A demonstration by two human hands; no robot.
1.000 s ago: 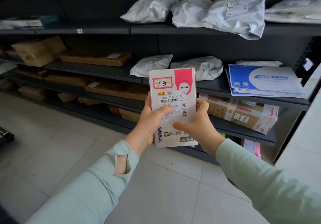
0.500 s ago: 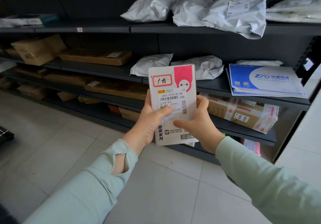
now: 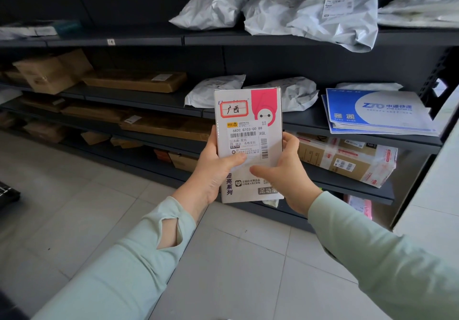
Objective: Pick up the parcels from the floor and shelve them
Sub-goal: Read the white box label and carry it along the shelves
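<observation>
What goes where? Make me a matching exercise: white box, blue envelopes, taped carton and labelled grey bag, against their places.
Things
1. white box
2. blue envelopes
3. taped carton
4. labelled grey bag

Places
A. top shelf
B. third shelf
C. between left hand and right hand
D. second shelf

Pairs: 1-C, 2-D, 3-B, 4-A

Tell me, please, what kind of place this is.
Probably a parcel pickup station or courier depot: dark shelves hold grey mailer bags, brown cartons and blue ZTO envelopes, and the left hand and right hand hold a box bearing a barcoded shipping label.
</observation>
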